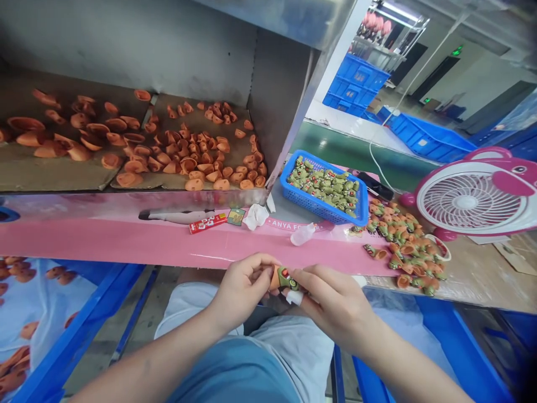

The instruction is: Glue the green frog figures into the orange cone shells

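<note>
Both my hands meet over my lap at the front edge of the pink table (126, 243). My left hand (243, 285) is closed, pinching an orange cap piece (274, 277). My right hand (331, 302) is closed on a small green toy figure (289, 280), pressed against the orange piece. One right fingertip wears a white cover. A heap of assembled green-and-orange figures (403, 249) lies on the table to the right. A blue basket (356, 215) holds several green figures.
A metal shelf box (277, 101) holds many orange pieces (184, 157) on cardboard. A pink fan (474, 198) stands at the right. A red tube (207, 223), crumpled tissue (255, 215) and a small clear bottle (302, 234) lie on the pink table. Blue bins (54, 358) sit below.
</note>
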Demonstrator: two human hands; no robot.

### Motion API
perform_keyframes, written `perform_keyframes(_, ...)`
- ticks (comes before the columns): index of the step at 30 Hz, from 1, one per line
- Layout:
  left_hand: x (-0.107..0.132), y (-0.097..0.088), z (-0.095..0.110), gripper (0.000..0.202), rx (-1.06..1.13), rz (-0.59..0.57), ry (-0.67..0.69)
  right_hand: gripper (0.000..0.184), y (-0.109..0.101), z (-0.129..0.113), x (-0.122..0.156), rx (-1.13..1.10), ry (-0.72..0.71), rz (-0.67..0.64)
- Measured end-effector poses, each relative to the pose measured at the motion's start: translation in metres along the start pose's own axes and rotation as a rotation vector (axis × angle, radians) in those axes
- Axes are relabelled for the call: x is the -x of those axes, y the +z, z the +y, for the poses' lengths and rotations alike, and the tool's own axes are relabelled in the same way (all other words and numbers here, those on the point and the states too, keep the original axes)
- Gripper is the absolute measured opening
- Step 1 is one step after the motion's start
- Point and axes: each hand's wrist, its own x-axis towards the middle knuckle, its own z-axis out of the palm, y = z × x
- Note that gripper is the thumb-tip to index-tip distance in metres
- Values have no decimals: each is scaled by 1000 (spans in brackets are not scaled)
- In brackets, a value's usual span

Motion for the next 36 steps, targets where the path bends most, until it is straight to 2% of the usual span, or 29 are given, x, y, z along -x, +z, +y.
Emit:
perform_keyframes(12,0,8,-2,11,-75,27,89,31,7,-1,6,74,-49,78)
perform_keyframes(21,0,6,-9,13,-172,19,124,33,10,-1,7,54,-49,106)
perform_keyframes(27,2,0,-2,13,-65,-48,132,33,10,1,9,2,-6,113)
perform_keyframes(31,1,-4,6,13,109,-147,58,35,8,3,12,-39,22,129)
perform_keyframes(36,0,-5,8,12,191,-187,5,32,5,4,11,-61,20,134)
